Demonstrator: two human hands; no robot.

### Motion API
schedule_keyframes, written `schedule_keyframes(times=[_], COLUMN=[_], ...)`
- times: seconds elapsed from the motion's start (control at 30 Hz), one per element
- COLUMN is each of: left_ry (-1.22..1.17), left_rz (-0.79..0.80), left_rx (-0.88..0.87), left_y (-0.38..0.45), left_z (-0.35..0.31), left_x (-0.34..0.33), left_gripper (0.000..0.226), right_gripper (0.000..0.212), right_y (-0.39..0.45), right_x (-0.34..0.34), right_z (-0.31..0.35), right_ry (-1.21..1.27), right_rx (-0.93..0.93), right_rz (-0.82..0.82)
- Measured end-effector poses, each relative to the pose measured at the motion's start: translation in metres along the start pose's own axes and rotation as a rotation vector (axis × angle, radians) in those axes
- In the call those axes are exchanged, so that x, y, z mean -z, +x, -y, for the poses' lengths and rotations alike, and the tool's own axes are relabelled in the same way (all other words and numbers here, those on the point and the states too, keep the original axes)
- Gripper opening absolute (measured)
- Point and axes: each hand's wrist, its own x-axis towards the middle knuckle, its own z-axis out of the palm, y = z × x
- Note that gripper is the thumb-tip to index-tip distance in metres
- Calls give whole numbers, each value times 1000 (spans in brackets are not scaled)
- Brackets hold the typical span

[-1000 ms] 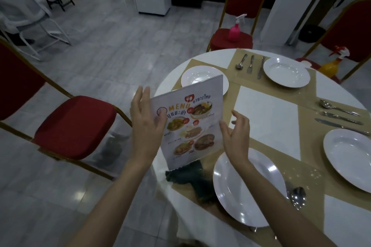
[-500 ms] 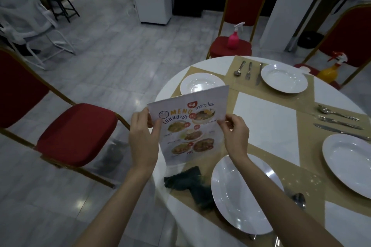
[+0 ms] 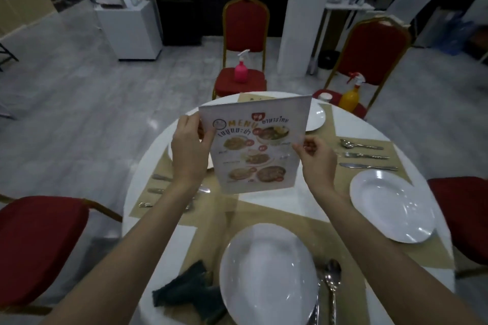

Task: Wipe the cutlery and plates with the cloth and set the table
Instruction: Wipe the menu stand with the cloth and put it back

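Note:
I hold a printed menu card (image 3: pixel 257 145) upright over the middle of the round table (image 3: pixel 148 166). My left hand (image 3: pixel 188 150) grips its left edge and my right hand (image 3: pixel 317 158) pinches its right edge. A white plate (image 3: pixel 266 277) lies nearest me, with a spoon (image 3: pixel 333 287) to its right and a dark crumpled cloth (image 3: pixel 190 290) to its left. Another plate (image 3: pixel 393 208) sits at the right, with a spoon, fork and knife (image 3: pixel 367 157) beyond it. More cutlery (image 3: pixel 155 190) lies at the left. The menu and my left hand mostly hide two far plates.
Red chairs stand around the table: one at the left (image 3: pixel 37 243), one at the right edge (image 3: pixel 464 216), two at the back. A pink spray bottle (image 3: pixel 240 68) stands on the far chair's seat, an orange one (image 3: pixel 351 95) on the back-right chair. A white pillar (image 3: pixel 303 13) rises behind.
Both hands have carried the menu from the table's near-left edge up and over towards its middle. The view has swung right, so the whole table now lies before me.

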Motion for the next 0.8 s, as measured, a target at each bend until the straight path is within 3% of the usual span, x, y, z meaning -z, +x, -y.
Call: schedule_keyframes(times=[0.37,0.8], left_ry=[49,118], left_rz=[173,165], left_rx=[-43,-19], left_y=[31,31], left_z=[-29,-29], left_x=[-122,-158], left_gripper=[11,13], right_gripper=[13,13], right_y=[55,65], right_x=[37,36], right_z=[-78,-109], right_ry=[-53,14], right_rx=[-184,-238], right_rz=[-34,11])
